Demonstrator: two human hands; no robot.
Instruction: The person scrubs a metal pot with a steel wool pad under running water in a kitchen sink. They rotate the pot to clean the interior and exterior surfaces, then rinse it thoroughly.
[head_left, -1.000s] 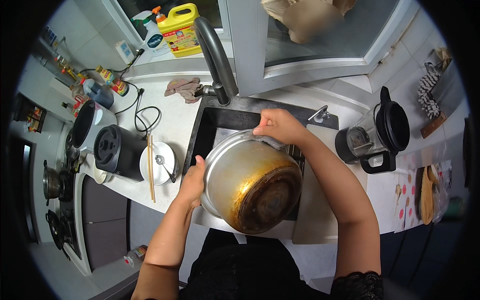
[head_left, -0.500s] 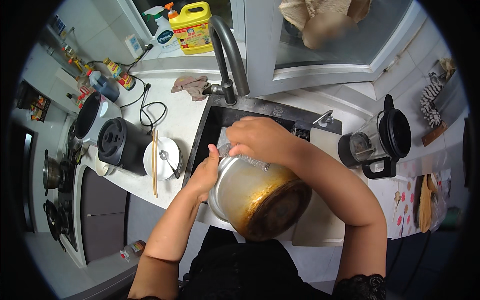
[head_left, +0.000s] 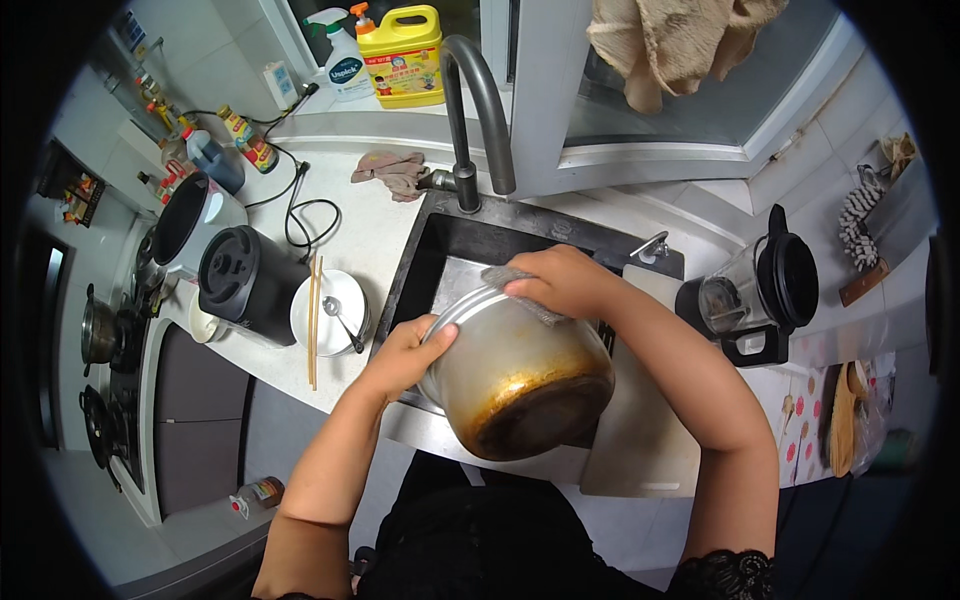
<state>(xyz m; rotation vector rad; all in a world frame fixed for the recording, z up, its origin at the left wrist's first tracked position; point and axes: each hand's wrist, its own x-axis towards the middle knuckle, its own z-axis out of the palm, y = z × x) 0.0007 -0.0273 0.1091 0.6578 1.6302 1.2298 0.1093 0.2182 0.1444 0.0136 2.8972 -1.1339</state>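
A metal pot is tilted on its side over the black sink, its brown, scorched base facing me. My left hand grips the rim, with the thumb on the outer wall and the fingers hidden behind. A grey scouring pad is pinched in my right hand, which presses it against the upper side of the pot near the rim. The pot's inside faces away and cannot be seen. Above the sink's far edge stands a dark faucet.
A cutting board lies across the sink's right side. A blender jug stands beyond it. On the left counter are a white bowl with a spoon, chopsticks and a black appliance. A cloth lies near the faucet.
My right hand and the scouring pad have moved right along the pot's side. The pot has turned slightly, and its base now sits a little higher. My left hand keeps hold of the rim.
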